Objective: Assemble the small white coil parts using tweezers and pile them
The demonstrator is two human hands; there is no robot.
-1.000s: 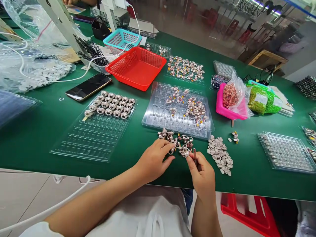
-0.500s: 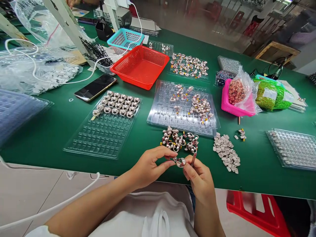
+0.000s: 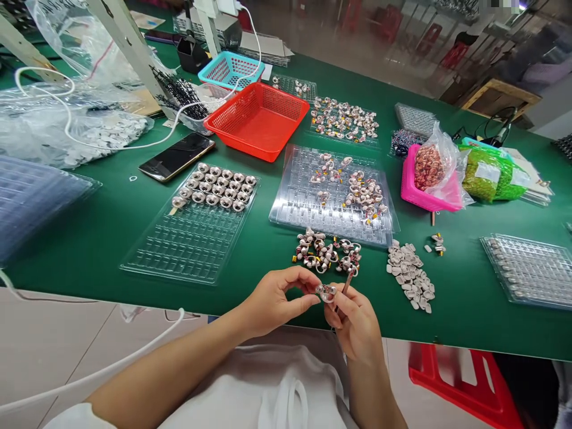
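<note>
Two hands: my left hand (image 3: 281, 300) and right hand (image 3: 357, 319) come together near the front edge of the green table (image 3: 254, 253).
Piece in my grip: one silvery looped part (image 3: 326, 294), between my hands and just this side of the heap; my right thumb and finger are clamped on its right side, my left thumb and fingertips pinched on its left end.
Slim tool: a brownish stick-like tool (image 3: 347, 285), also held in my right hand, slanting upward beside the part.
Loose heap: similar looped parts (image 3: 325, 253) with yellow bits, just beyond my fingers.
Pale pile: flat little caps (image 3: 410, 277), to the right of the heap.
Clear tray: to my left, a tray (image 3: 179, 247) with silvery pieces (image 3: 218, 186) seated in its far rows.
Tray stack: beyond the heap, clear trays (image 3: 299, 210) bearing more loose parts (image 3: 364, 190).
Baskets: pink basket (image 3: 429, 199) at right, red basket (image 3: 261, 128) farther left, blue basket (image 3: 232, 71) behind it.
</note>
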